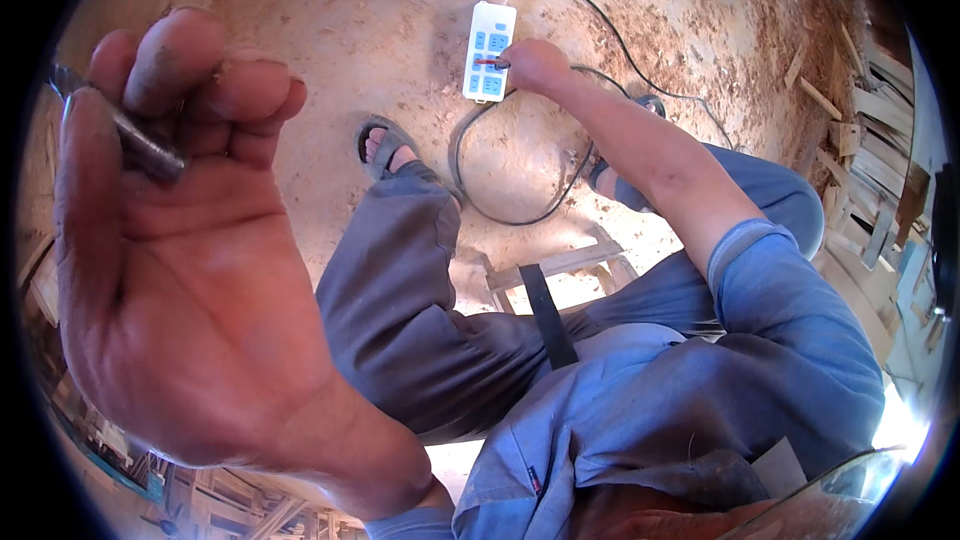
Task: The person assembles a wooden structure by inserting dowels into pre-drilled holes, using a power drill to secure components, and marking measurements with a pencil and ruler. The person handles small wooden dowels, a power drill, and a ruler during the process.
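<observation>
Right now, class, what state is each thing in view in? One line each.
Left hand: raised, half curled, palm showing.
Metal rod: held in left hand.
Power strip: lying on the floor, power unclear.
Right hand: at the power strip, grip unclear.
Red piece: over the sockets, contact unclear.
Black cable: loosely looped.
Left sandal: worn.

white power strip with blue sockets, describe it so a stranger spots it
On the brown floor, find the person's right hand. Just left of it lies the white rectangular power strip, set apart from the black cable by its blue sockets.
</observation>
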